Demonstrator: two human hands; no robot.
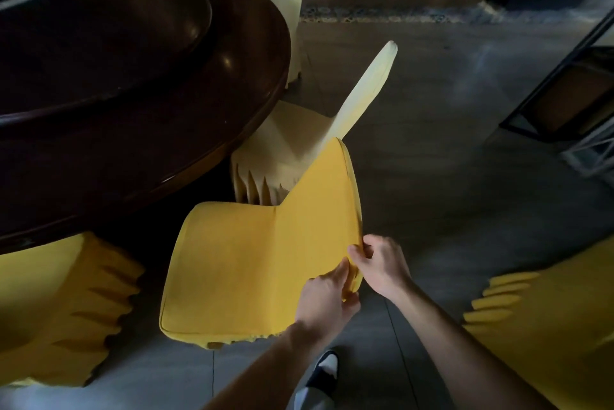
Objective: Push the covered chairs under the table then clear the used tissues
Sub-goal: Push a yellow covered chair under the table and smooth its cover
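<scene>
Dim overall, with soft daylight falling from beyond the table (139, 84), whose dark top carries small glare spots and a pale reflection at its far left, while the floor (448, 177) right of it smears with motion blur and straight lines bow toward the edges

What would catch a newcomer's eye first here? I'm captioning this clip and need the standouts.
The bright yellow covered chair at centre, its seat only partly under the dark round table that fills the upper left. Both hands grip the top edge of its backrest: the left hand and right hand meet there. A paler covered chair sits just behind, tucked further under the table.
</scene>
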